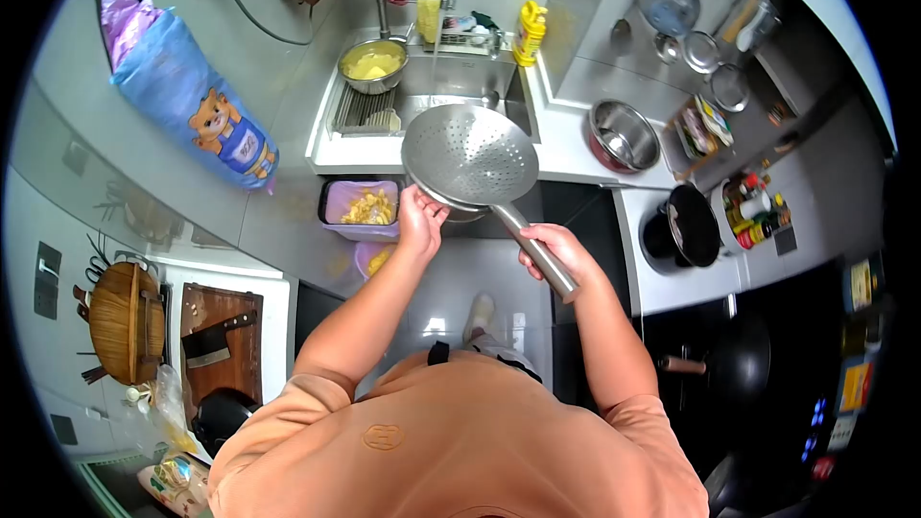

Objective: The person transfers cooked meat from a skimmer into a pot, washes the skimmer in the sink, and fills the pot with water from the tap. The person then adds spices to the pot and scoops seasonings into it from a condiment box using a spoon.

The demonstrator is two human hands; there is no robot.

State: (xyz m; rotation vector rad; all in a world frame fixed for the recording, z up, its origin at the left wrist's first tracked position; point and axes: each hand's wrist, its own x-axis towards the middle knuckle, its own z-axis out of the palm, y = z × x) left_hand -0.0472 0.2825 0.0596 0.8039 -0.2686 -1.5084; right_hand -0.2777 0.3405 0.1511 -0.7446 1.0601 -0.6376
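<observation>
A large metal strainer (pixel 470 153) with a perforated bowl and a thick handle is held up in front of the sink (pixel 523 110). Its bowl side faces up and away from me. My right hand (pixel 558 254) is closed around the handle. At the near left rim, my left hand (pixel 422 219) grips the bowl, with some fingers hidden beneath it. Behind the bowl, a thin stream of water seems to fall from the faucet (pixel 449 2). A metal bowl (pixel 374 84) with pale yellow pieces in water stands at the sink's left.
A lilac bin (pixel 331 216) with peelings hangs below the counter. On the right counter stand a steel pot (pixel 624 136) and a black pot (pixel 679 225); a wok (pixel 734 360) sits nearer. A cleaver (pixel 209 350) lies on a cutting board (pixel 219 302) at left.
</observation>
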